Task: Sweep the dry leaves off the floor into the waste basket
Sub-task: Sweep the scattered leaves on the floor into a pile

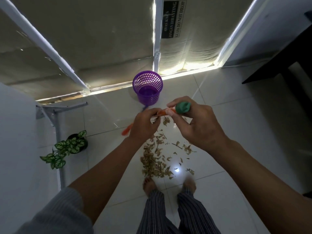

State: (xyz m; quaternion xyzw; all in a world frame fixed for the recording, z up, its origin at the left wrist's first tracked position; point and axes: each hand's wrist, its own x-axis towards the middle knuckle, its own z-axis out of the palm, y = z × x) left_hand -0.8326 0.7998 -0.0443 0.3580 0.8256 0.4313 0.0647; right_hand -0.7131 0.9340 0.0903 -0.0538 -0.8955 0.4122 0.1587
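Note:
Both hands hold an orange broom handle [163, 111] with a green cap [183, 107] at chest height. My right hand [194, 122] grips the capped top end. My left hand [145, 123] grips the handle just below it. The handle's lower stretch shows orange [127, 130] past my left hand near the floor; the broom head is hidden. Dry brown leaves [157, 159] lie scattered on the white tiles in front of my bare feet. A purple perforated waste basket [147, 87] stands upright beyond the leaves, against the covered wall.
A potted plant with green-and-white leaves [67, 149] sits on the floor at the left beside a white metal frame leg [57, 132]. A dark table [287, 61] stands at the right. Cardboard and plastic sheeting [101, 48] cover the wall ahead.

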